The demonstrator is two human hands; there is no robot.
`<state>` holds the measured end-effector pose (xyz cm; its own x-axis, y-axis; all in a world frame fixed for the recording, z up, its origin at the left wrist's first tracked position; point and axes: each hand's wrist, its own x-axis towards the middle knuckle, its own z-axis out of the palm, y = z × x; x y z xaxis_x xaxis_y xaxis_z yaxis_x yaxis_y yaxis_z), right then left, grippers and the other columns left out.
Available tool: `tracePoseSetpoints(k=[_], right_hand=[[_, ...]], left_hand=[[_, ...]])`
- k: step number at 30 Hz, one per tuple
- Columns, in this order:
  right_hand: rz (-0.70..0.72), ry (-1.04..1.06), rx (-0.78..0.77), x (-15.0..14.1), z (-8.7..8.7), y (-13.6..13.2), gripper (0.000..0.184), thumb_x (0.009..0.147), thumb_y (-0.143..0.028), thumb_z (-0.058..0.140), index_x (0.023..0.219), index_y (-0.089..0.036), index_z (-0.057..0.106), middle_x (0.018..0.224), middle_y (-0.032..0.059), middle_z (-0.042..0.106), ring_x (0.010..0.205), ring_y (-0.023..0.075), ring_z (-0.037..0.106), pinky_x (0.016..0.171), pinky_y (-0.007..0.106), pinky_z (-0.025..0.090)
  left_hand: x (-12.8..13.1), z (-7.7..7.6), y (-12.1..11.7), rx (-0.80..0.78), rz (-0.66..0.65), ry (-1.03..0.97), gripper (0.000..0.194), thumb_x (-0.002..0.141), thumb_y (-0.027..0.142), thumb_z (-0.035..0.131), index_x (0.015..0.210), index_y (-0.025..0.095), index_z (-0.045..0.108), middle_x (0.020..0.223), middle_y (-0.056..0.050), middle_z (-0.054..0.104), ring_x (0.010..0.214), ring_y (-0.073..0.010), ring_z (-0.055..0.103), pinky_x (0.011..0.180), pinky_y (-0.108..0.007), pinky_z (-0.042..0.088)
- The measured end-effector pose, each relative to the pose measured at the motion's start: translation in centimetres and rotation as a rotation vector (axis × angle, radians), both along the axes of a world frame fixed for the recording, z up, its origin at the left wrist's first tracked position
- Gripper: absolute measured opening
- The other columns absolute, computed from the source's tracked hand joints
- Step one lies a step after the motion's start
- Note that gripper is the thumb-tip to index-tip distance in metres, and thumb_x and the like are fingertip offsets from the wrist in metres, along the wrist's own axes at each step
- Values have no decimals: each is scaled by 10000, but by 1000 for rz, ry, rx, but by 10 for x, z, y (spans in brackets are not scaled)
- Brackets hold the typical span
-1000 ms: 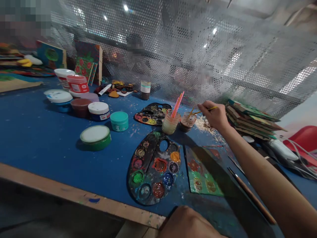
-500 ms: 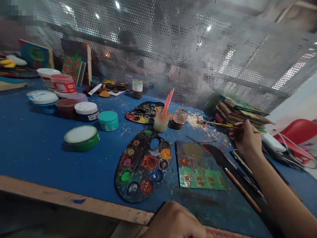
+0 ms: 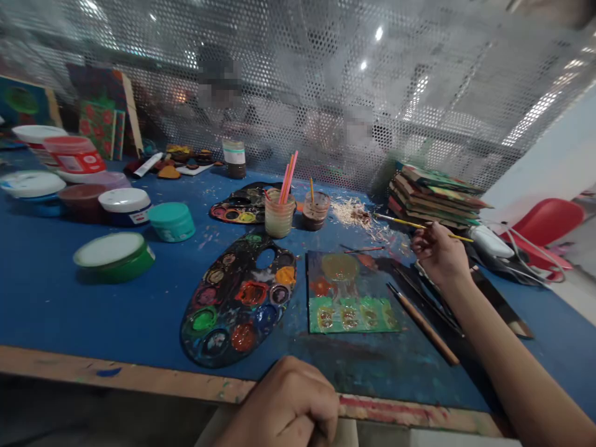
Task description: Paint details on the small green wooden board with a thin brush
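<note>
Blue table (image 3: 93,323), two hands (image 3: 440,254) (image 3: 293,400), one held paintbrush (image 3: 399,221)

Red chair (image 3: 542,225) at right, stacked boards (image 3: 433,197), perforated metal screen (image 3: 298,93), flower painting (image 3: 97,129) at left

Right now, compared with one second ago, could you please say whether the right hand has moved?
Yes: judged against the jar with pink sticks, the right hand has moved to the right and nearer the person, farther from the jar.

Left hand (image 3: 289,400) cut by bottom edge, fingers (image 3: 322,405) partly hidden. Tree painting (image 3: 23,102) cropped at left. Jar label (image 3: 233,155) unreadable.
</note>
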<state>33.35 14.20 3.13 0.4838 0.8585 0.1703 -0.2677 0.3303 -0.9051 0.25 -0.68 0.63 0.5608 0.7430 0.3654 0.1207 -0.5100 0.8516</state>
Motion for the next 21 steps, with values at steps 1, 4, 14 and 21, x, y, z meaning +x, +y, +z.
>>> tracePoseSetpoints(k=[1, 4, 14, 21], right_hand=[[-14, 26, 2, 2, 1, 0, 404, 534, -431, 859, 724, -183, 603, 577, -27, 582, 490, 75, 559, 413, 161, 456], [-47, 74, -28, 7, 1, 2, 449, 528, -461, 870, 667, -174, 555, 539, -53, 521, 452, 43, 499, 372, 123, 395], [-71, 173, -58, 5, 8, 0, 375, 658, -414, 829, 642, -158, 555, 516, -68, 469, 443, 32, 472, 371, 117, 390], [-21, 212, -82, -3, 11, -6, 389, 717, -424, 794, 626, -156, 526, 453, -99, 380, 423, 29, 450, 365, 112, 366]], left_hand=[[-1, -1, 2, 20, -10, 6, 241, 721, 15, 343, 618, 202, 455, 607, 20, 583, 690, -99, 571, 655, -173, 428], [-2, -2, 5, 49, -38, 2, 237, 704, 2, 348, 611, 202, 436, 579, 36, 569, 685, -85, 563, 650, -150, 421], [-2, -1, 4, 31, -23, 14, 262, 706, -20, 335, 612, 200, 440, 584, 35, 537, 679, -81, 540, 642, -136, 409], [6, 5, 9, -76, -166, -14, 194, 641, 16, 319, 545, 178, 367, 493, 41, 397, 508, -85, 407, 591, -223, 340]])
